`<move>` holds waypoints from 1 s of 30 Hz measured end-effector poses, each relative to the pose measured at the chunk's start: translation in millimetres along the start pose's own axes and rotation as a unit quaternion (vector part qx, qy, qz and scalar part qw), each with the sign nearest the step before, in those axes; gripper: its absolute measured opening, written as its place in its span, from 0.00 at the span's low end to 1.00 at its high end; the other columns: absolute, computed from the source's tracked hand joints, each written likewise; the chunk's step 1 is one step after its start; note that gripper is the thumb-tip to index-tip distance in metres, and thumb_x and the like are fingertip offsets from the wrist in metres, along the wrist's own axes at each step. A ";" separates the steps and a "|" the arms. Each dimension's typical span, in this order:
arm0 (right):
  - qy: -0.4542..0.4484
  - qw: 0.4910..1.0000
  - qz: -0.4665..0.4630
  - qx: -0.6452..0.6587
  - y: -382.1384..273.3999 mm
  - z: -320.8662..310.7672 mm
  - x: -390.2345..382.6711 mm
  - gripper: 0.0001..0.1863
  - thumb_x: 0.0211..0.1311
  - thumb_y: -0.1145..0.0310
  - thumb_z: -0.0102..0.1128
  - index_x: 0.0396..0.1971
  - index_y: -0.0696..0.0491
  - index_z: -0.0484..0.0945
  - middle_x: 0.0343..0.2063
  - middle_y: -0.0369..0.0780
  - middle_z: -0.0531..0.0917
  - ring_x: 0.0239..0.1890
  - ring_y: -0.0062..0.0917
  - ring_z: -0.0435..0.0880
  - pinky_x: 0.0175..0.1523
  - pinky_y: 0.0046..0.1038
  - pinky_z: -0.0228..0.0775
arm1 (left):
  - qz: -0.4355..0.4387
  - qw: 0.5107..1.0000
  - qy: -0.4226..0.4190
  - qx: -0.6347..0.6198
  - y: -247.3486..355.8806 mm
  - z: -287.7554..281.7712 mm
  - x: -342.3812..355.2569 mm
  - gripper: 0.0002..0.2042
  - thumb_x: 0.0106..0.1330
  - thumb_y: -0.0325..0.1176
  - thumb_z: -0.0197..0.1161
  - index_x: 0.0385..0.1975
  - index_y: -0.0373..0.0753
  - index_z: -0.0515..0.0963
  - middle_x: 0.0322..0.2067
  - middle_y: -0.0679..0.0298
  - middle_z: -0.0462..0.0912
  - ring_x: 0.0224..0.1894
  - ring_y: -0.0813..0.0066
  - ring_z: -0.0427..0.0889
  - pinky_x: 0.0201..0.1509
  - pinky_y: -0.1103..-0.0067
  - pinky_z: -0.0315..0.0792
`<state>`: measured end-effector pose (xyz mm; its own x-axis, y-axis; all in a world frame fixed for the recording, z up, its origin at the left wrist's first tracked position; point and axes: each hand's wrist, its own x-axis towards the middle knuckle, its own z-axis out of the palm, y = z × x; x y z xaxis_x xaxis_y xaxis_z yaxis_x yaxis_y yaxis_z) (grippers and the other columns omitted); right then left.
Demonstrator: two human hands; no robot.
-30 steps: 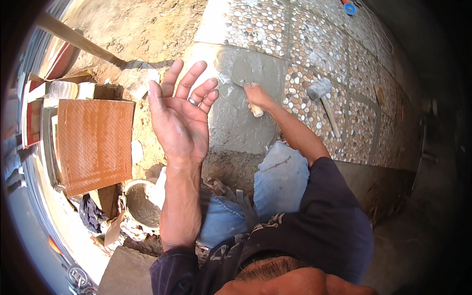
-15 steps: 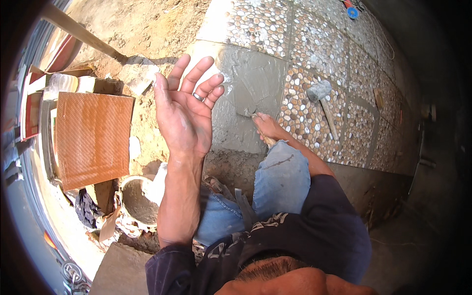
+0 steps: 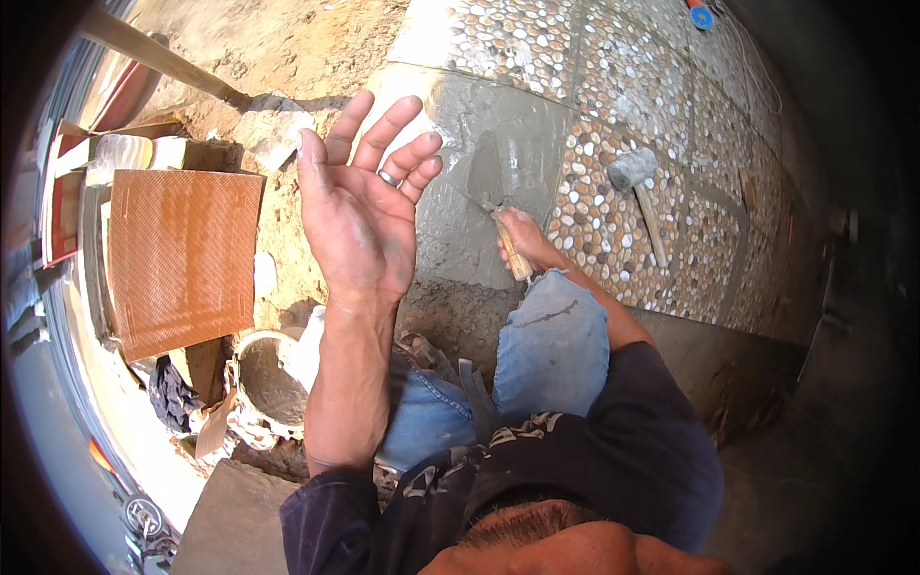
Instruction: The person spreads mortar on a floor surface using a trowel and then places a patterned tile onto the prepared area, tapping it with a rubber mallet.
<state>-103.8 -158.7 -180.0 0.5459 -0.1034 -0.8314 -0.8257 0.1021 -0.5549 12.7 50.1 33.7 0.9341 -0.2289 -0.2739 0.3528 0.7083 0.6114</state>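
My right grip (image 3: pixel 522 236) wraps the trowel (image 3: pixel 516 255) at the wet mortar (image 3: pixel 443 230) beside pebbled tiles (image 3: pixel 594 218) — apparently levelling, so the next stroke wants even pressure. My left grip (image 3: pixel 364 230) hangs loosely spread — empty.

Sunlit earth (image 3: pixel 307 48) beside pebbled floor (image 3: pixel 704 249)

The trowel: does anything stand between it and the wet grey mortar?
Nothing visible does: the right hand holds the trowel at the mortar. The raised left hand is off to the left, and the mallet lies to the right, on pebbled tiles.
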 end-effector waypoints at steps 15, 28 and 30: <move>0.045 0.787 -0.174 -0.591 -64.8 -115.4 73.4 0.29 0.69 0.54 0.36 0.58 0.61 0.66 0.49 0.57 0.76 0.41 0.46 0.82 0.49 0.44 0.71 | 0.015 1.000 -0.023 0.012 -3.2 7.2 -3.0 0.30 0.73 0.54 0.38 0.59 0.30 0.61 0.51 0.46 0.74 0.44 0.59 0.79 0.48 0.68 0.76; -0.090 0.745 -0.183 -0.636 -24.3 -56.4 15.3 0.26 0.69 0.57 0.35 0.55 0.61 0.69 0.48 0.55 0.78 0.53 0.47 0.76 0.59 0.42 0.66 | 0.016 1.000 -0.014 0.013 -5.8 5.5 -2.1 0.28 0.74 0.53 0.36 0.58 0.31 0.62 0.52 0.46 0.73 0.44 0.59 0.79 0.48 0.67 0.75; -0.030 0.726 -0.128 -0.675 -59.3 -54.7 10.8 0.25 0.69 0.57 0.35 0.54 0.60 0.70 0.48 0.55 0.78 0.51 0.47 0.77 0.57 0.43 0.68 | 0.024 0.999 -0.009 0.020 -4.2 2.9 -4.4 0.28 0.74 0.53 0.36 0.58 0.31 0.62 0.52 0.46 0.73 0.44 0.59 0.79 0.48 0.68 0.75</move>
<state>-56.7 -220.0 -154.4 0.6774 0.1000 -0.7288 -0.0608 -0.9797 -0.1910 7.2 46.2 34.5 0.9505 -0.2084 -0.2305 0.3099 0.6916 0.6524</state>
